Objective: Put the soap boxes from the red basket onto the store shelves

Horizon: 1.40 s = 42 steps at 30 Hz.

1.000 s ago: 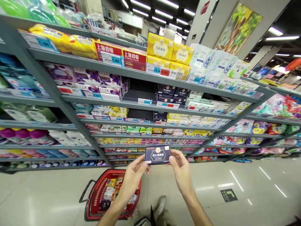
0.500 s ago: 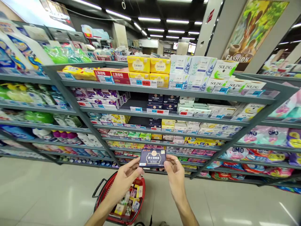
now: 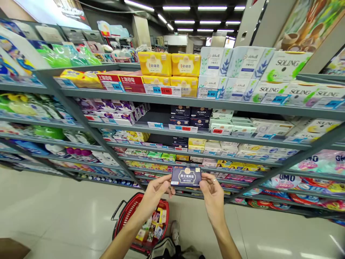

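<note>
- The small, dark navy rectangular cardboard box is held up in the air by both hands, in front of the lower shelves. Its printed front, with white characters and the word "MEN" in the lower left corner, is turned to the camera.
- The left hand has its fingers pinching the left end of this box, with the thumb near the lower corner.
- The right hand pinches the right end between thumb and fingers; there is a thin ring on one finger.
- Below the hands, to the left, a red plastic basket with a black handle is on the pale, shiny floor. Inside it lie many small boxes of mixed colours, partly hidden by the left forearm.
- A grey metal shelf unit stands in front. On its top level are yellow boxes, with red boxes to their left and white boxes with blue leaves to their right.
- On the next level below, dark stacked boxes look similar to the held one. Purple-and-white boxes are farther left.
- One grey shoe is visible beside the basket.
</note>
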{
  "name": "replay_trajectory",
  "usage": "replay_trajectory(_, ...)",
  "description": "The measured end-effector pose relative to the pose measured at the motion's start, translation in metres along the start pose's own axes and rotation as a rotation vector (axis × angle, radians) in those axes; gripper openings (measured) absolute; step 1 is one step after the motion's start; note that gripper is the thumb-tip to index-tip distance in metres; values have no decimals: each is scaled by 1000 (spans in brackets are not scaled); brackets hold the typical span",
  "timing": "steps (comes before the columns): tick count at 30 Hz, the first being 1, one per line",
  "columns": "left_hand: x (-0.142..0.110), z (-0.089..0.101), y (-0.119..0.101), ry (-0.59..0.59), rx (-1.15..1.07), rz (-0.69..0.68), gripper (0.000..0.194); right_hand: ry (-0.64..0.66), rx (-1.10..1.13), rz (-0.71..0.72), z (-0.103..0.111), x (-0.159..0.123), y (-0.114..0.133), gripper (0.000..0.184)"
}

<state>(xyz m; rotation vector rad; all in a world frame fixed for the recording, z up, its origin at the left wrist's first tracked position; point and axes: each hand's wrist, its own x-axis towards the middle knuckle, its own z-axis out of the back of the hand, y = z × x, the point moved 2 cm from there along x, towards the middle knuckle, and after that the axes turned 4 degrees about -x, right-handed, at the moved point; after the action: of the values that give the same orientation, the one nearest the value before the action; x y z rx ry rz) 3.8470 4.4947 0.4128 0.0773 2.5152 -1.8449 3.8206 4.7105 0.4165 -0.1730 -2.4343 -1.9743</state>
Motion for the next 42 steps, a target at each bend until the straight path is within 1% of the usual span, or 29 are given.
replay_trajectory(3,18,16,4,-6,-37,59,62,-11,-62,-24,-11,12,-8,44)
replay_trajectory(8,42,38,6,44,-67,105,62,-51,-146,-13,-30,29,-18,45)
replay_trajectory(12,54,54,3,49,-75,80,63,-22,-154,25,-47,44,-18,40)
replay_trajectory(16,61,66,-2,5,-52,37,62,18,-131,35,-60,54,-21,37)
replay_trajectory(19,65,68,-3,-19,-38,29,61,24,-127,25,-62,58,-25,34)
replay_trajectory(25,70,62,0,-4,-44,33,58,25,-117,36,-55,62,-33,31)
replay_trajectory(32,74,58,5,20,-60,63,60,7,-132,31,-50,63,-34,32)
replay_trajectory(37,72,56,10,31,-41,58,58,-7,-127,18,-45,60,-36,34)
replay_trajectory(42,66,60,15,36,2,69,56,-13,-117,0,-42,52,-40,35)
